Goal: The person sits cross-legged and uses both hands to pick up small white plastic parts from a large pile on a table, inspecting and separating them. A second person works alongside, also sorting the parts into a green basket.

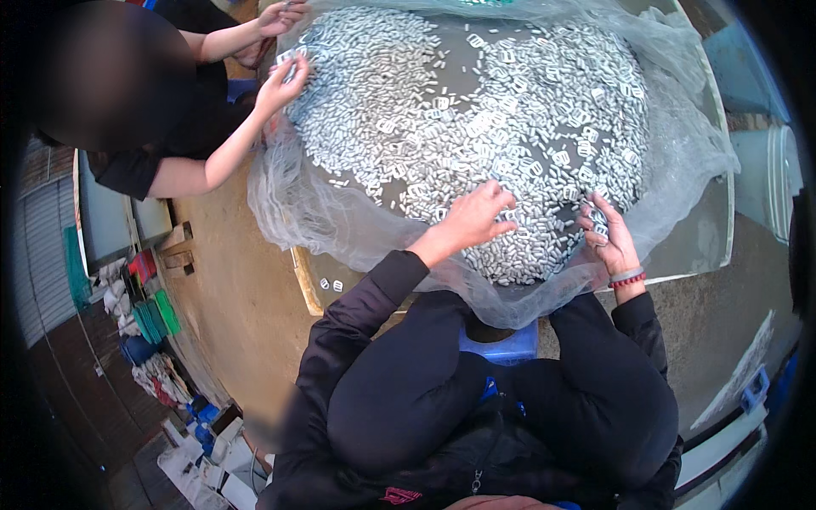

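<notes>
A wide heap of small silver-grey, pellet-like pieces lies on a low table, with white-and-grey slide buckles scattered through it. Over the near part of the heap, my left hand reaches in with thumb and fingers curved and apart; nothing shows between them. At the heap's near right edge, my right hand is turned palm up. Its fingers curl round several slide buckles, part of which the fingers hide. A grey and a red band circle that wrist.
Clear plastic sheeting lies rumpled round the heap, over the table. Across at the left, a co-worker's hands hold buckles at the heap's edge. Two loose buckles lie on the table's near left corner. A pale bin stands right.
</notes>
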Tool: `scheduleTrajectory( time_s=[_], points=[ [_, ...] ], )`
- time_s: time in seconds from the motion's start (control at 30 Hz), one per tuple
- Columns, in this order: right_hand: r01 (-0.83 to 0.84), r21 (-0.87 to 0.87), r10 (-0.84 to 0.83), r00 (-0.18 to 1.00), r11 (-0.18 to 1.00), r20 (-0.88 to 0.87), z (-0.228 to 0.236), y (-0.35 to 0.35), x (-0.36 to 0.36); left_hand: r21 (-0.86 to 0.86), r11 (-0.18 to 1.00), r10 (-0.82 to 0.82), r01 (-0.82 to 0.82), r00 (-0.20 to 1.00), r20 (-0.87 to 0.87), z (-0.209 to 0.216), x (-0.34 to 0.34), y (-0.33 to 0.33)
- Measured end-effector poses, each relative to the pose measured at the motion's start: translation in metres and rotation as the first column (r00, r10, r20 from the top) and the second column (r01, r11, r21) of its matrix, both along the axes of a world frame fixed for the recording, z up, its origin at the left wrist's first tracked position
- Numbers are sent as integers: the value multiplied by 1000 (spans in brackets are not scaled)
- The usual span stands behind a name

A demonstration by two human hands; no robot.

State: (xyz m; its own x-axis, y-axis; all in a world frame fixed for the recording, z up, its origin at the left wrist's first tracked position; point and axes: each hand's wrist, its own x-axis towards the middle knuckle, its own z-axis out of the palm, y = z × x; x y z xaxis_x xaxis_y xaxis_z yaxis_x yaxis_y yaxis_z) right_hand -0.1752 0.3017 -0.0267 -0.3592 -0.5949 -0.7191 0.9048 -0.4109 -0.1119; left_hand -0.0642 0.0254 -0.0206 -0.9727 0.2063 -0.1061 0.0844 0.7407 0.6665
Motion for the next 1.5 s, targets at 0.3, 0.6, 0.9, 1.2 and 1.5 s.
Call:
scheduleTrajectory(
  time_s=[0.3,0.6,0.9,1.2,1.5],
  points=[
    [-431,339,529,796,836,-293,26,-33,15,108,975,169,-194,964,206,0,-16,13],
    [-458,354,577,702,815,-418,53,-72,12,311,931,192,-191,981,28,49,-39,15],
    [-453,325,554,740,830,-382,61,-62,7,476,797,307,-372,928,211,58,-33,18],
    [-383,173,420,844,907,-334,56,-65,15,470,803,321,-367,930,179,55,-26,21],
    [-326,367,456,813,871,-361,53,-71,22,116,908,408,-402,913,-25,52,-15,26]
  ],
)
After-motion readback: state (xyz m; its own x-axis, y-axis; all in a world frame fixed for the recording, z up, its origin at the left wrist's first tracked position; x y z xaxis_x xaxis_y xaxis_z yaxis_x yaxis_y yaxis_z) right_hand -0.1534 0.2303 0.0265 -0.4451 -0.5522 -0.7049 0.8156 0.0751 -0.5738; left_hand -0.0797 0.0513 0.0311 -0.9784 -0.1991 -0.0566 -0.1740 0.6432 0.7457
